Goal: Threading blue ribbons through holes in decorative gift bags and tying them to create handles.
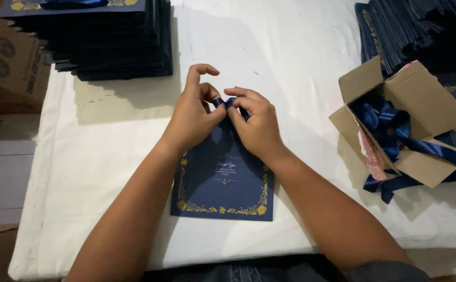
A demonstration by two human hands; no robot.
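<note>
A dark blue card [223, 188] with a gold floral border lies flat on the white-covered table [108, 156] in front of me. At its top edge sits a blue satin ribbon [227, 102]. My left hand [194, 112] pinches the ribbon's left side between thumb and finger. My right hand [256, 122] pinches its right side, fingers curled over the card's top. Both hands touch each other over the ribbon, and most of the ribbon is hidden under them.
A tall stack of dark blue cards [108, 42] stands at the back left. An open cardboard box [400, 125] full of blue ribbons sits at the right, with another pile of blue cards [411, 26] behind it. A brown carton [8, 62] is at far left.
</note>
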